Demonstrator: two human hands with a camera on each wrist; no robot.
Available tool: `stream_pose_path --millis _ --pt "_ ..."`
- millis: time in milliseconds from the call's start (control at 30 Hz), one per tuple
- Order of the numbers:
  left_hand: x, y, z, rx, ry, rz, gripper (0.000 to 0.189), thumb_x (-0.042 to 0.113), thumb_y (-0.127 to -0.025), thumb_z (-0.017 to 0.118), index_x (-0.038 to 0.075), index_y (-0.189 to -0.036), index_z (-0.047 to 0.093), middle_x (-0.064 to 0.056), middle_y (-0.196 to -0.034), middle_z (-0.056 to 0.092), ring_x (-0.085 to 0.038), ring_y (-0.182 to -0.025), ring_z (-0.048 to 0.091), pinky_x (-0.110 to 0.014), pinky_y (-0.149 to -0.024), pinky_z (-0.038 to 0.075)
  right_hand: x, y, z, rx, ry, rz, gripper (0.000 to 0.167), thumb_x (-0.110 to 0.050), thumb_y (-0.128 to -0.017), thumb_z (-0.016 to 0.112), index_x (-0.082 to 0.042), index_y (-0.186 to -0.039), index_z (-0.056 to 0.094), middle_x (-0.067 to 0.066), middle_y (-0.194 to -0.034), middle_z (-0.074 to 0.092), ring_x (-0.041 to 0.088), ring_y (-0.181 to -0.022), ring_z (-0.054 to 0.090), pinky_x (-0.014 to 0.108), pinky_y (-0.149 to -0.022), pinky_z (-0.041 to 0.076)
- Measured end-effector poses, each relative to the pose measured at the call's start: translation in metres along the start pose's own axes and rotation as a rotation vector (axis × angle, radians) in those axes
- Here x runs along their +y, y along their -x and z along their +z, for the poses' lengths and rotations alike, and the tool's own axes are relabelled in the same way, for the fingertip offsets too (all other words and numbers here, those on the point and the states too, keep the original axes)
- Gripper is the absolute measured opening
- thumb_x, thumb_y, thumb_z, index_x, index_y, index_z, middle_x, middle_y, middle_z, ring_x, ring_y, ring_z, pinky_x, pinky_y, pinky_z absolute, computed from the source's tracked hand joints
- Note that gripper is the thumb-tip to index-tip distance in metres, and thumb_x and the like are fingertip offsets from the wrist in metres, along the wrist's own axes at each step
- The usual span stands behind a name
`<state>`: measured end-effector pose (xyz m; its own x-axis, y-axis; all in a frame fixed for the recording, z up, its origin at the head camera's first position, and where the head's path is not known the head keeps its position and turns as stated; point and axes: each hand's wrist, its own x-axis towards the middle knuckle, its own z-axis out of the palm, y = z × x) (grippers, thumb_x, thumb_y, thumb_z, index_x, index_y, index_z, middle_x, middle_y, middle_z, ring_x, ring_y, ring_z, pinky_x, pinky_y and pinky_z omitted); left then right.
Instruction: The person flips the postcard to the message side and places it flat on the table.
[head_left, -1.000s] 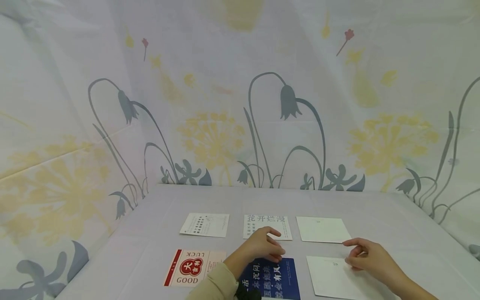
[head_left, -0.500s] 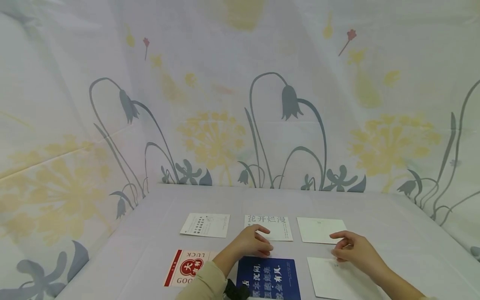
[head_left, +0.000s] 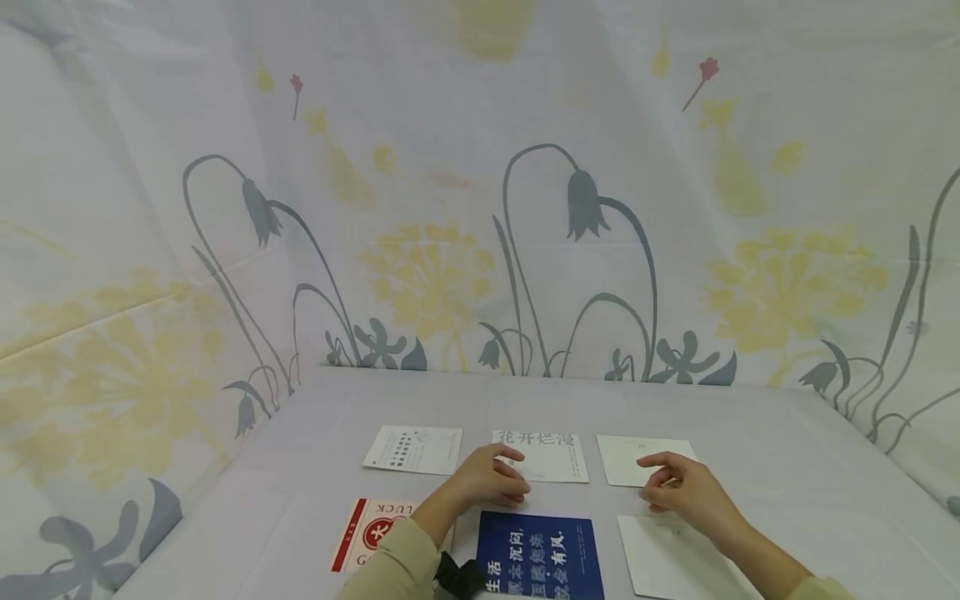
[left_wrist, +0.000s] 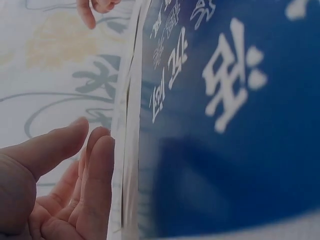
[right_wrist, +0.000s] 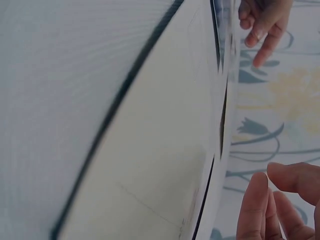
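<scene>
My left hand (head_left: 491, 478) hovers between the two rows of cards, thumb and fingers loosely bent with nothing between them. Under and beside it lie a blue card (head_left: 542, 558) with white characters and a white card (head_left: 551, 460) with grey characters. In the left wrist view the blue card (left_wrist: 240, 165) fills the right side, apart from the fingertips (left_wrist: 102, 150). My right hand (head_left: 688, 496) is likewise relaxed and holds nothing. It overlaps two pale cards, a far one (head_left: 630, 454) and a near one (head_left: 660, 558). The right wrist view shows the near pale card (right_wrist: 150, 130) left of the fingers.
A red-and-cream card (head_left: 367, 537) lies at the near left, partly covered by the left sleeve (head_left: 405, 554). Behind it is a white printed card (head_left: 412, 450). All rest on a pale tablecloth (head_left: 285, 492), with a flower-patterned curtain (head_left: 435, 192) rising behind.
Both hands have drifted left above the cards, uncovering more of the blue card. The left sleeve covers more of the red-and-cream card. The cards have stayed in place.
</scene>
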<state>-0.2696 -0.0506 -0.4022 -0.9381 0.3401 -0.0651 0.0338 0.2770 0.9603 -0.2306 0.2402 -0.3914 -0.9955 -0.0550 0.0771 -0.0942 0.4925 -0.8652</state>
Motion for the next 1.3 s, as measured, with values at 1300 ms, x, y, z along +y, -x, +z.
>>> stream_pose_path --millis 1300 --pt "-0.009 -0.022 -0.041 0.125 -0.166 0.069 0.045 0.009 -0.075 0.076 0.0 -0.116 0.058 -0.005 -0.088 0.062 -0.015 -0.071 0.059 -0.028 -0.061 0.051 -0.012 -0.041 0.041 0.038 -0.085 0.002 0.032 -0.002 -0.077 0.072 0.006 -0.105 0.059 0.008 -0.08 0.058 0.019 -0.069 0.057 0.032 -0.064 0.055"
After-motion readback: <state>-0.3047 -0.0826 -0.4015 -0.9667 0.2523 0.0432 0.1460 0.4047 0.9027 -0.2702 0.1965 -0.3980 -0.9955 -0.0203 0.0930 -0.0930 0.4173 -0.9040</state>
